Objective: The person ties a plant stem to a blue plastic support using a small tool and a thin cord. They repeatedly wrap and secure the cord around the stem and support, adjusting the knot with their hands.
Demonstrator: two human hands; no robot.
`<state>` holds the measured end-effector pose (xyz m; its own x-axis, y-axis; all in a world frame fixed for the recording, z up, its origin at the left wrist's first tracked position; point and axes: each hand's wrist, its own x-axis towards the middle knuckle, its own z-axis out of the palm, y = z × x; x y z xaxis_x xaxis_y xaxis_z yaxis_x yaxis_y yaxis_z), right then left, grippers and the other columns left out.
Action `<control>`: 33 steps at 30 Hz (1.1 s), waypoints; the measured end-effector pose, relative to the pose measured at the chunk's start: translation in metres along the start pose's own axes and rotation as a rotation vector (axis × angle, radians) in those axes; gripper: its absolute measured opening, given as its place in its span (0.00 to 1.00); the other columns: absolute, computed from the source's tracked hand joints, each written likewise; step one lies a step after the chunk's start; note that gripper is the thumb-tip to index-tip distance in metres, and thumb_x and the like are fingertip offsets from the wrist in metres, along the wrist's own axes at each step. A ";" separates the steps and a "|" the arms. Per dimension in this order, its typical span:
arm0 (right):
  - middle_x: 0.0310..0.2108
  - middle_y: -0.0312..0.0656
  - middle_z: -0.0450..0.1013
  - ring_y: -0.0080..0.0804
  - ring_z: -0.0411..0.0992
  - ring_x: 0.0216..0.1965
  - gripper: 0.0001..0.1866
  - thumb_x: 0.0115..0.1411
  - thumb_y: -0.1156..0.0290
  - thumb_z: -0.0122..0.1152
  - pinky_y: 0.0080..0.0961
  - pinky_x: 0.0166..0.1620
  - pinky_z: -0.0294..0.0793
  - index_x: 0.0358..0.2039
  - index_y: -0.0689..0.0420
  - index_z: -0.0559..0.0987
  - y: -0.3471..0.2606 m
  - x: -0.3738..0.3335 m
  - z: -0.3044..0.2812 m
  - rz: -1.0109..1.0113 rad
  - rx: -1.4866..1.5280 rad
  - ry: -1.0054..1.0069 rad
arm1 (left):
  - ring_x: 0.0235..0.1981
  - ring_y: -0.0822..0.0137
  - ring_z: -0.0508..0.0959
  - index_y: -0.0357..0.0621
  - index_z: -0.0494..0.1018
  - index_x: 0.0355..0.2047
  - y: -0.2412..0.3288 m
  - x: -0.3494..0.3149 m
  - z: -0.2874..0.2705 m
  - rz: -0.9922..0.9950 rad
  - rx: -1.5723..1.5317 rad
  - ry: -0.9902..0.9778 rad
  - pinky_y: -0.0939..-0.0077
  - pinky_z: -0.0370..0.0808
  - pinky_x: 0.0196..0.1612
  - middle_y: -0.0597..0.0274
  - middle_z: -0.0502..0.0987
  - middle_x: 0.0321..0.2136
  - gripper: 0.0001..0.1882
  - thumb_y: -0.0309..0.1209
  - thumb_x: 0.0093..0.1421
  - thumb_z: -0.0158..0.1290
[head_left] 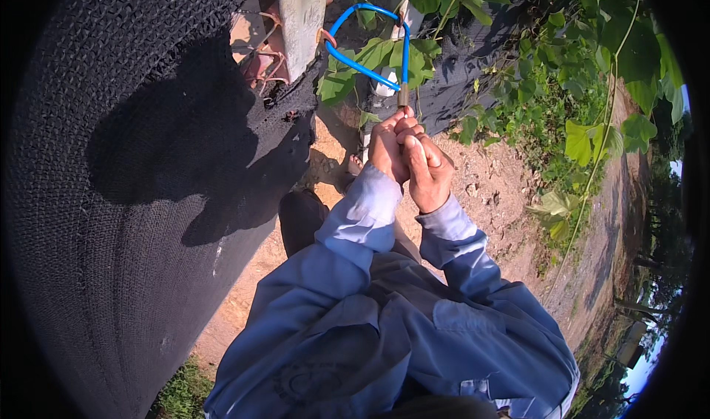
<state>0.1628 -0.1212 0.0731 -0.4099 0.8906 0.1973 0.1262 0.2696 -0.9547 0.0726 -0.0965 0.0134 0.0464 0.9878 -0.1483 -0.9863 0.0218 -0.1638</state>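
A blue cable lock hangs as a loop between a pale post on the left and another post behind the leaves. Its brass-coloured lock cylinder points down toward me. Just below that cylinder are the closed fingers of my left hand, with a small, thin piece at the fingertips too little to name. My right hand is closed against my left, thumb raised, its fingers curled partly out of sight. What lies inside the two hands is hidden.
Black shade netting rises along the left, with my shadow on it. Reddish cord is tied near the pale post. Leafy vines hang on the right beside a dirt track. Sandy ground lies below.
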 end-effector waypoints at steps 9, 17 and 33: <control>0.20 0.28 0.63 0.14 0.55 0.23 0.17 0.68 0.64 0.52 0.14 0.26 0.55 0.27 0.63 0.76 0.011 -0.009 0.012 -0.091 0.033 0.047 | 0.15 0.78 0.61 0.47 0.65 0.30 0.002 -0.009 -0.007 0.073 0.204 0.061 0.83 0.59 0.19 0.75 0.60 0.16 0.07 0.31 0.67 0.43; 0.22 0.27 0.65 0.12 0.58 0.26 0.15 0.68 0.65 0.52 0.13 0.29 0.60 0.30 0.64 0.76 0.009 -0.023 0.027 -0.073 0.075 0.078 | 0.14 0.78 0.62 0.42 0.65 0.36 0.003 -0.028 -0.001 0.186 0.410 0.193 0.83 0.63 0.19 0.74 0.61 0.14 0.04 0.27 0.64 0.42; 0.19 0.25 0.63 0.12 0.56 0.23 0.18 0.67 0.60 0.54 0.15 0.25 0.56 0.25 0.61 0.76 0.009 -0.019 0.033 -0.089 0.064 0.071 | 0.18 0.74 0.66 0.44 0.65 0.30 0.017 -0.008 -0.034 0.272 0.626 0.008 0.80 0.63 0.21 0.69 0.68 0.18 0.06 0.28 0.64 0.41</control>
<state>0.1424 -0.1476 0.0531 -0.3514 0.8886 0.2949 0.0334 0.3266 -0.9446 0.0610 -0.1094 -0.0212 -0.2170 0.9697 -0.1118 -0.8690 -0.1397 0.4747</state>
